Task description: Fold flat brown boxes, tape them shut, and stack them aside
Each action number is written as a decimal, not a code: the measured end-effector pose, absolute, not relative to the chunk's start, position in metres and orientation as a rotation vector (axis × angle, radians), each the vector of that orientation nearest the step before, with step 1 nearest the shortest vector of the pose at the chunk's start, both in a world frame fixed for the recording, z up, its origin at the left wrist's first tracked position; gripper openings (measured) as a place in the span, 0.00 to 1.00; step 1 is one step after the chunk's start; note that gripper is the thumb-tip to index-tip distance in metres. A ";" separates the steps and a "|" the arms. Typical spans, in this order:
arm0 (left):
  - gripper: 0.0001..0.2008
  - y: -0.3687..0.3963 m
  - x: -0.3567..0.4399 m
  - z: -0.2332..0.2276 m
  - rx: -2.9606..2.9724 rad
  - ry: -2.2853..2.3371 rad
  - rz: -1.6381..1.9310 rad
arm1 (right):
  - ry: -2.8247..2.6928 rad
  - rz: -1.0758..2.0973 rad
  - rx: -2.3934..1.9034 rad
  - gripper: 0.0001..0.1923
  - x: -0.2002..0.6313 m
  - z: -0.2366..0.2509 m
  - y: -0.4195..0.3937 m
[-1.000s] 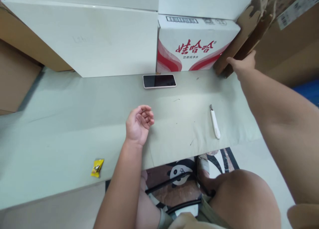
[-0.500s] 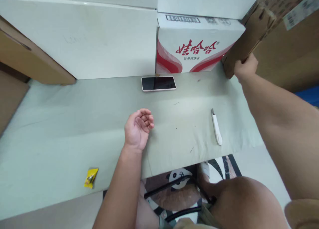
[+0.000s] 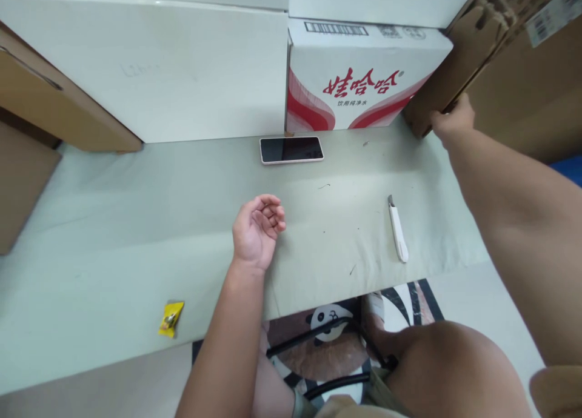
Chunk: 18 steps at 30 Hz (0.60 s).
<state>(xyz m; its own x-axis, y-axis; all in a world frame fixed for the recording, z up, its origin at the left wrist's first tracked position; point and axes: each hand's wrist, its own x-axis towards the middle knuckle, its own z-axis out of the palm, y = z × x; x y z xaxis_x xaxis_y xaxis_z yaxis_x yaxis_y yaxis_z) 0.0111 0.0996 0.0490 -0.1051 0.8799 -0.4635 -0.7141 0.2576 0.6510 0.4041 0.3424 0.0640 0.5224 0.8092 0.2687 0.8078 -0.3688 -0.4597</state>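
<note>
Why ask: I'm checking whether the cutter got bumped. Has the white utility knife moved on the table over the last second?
No. The utility knife keeps its place against the phone and table edge; only the camera shifted.

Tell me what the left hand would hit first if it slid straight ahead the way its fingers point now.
The left hand lies palm up, curled fingers pointing up and right across the table. The cloth ahead looks free; the line seems to pass right of the phone and likely meets the red-and-white carton, though depth is unclear.

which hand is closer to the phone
Left. The left hand rests palm up on the table just below the phone. The right hand is far off to its right, gripping a cardboard box.
</note>
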 end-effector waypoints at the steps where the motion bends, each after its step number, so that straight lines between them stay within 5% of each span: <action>1: 0.13 0.100 0.011 0.049 0.214 0.985 1.360 | -1.311 -0.010 -2.223 0.29 0.405 0.064 0.341; 18: 0.13 0.102 0.013 0.048 0.240 0.997 1.347 | -1.235 0.042 -2.251 0.43 0.417 0.062 0.325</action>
<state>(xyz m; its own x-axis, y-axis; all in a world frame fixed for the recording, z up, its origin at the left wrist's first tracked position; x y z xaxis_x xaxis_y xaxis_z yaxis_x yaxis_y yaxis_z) 0.0132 0.1019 0.0478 -0.0989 0.8836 -0.4577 -0.6961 0.2673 0.6664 0.4172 0.3252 0.0617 0.5739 0.7846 0.2347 0.7670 -0.4145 -0.4898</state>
